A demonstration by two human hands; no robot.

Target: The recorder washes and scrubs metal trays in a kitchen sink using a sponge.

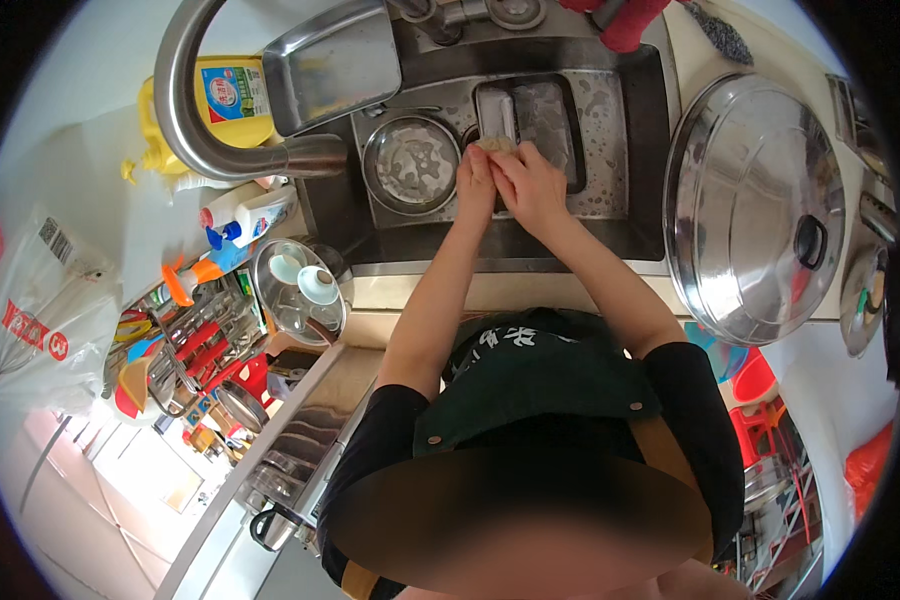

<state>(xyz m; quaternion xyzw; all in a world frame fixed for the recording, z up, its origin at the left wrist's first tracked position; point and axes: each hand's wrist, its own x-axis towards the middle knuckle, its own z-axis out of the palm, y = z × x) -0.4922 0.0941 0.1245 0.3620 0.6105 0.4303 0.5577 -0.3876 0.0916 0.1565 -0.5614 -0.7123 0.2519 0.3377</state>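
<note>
Both my hands are close together over the steel sink (600, 180), fingers curled around a small pale, sponge-like thing (496, 145). My left hand (476, 184) is on its left side and my right hand (531, 184) on its right. Just beyond my fingertips stands a small rectangular metal container (496, 109). To its right, a rectangular metal tray (544, 120) lies on the wet sink floor. A round steel pan or bowl (411, 165) with foamy liquid rests left of my hands. My fingers hide part of the pale thing.
A curved steel faucet (247, 159) reaches over the sink's left side, near a deep metal tray (334, 67) and a yellow detergent jug (232, 97). A large domed steel lid (750, 210) stands to the right. A bowl of cups (266, 289) sits at the lower left.
</note>
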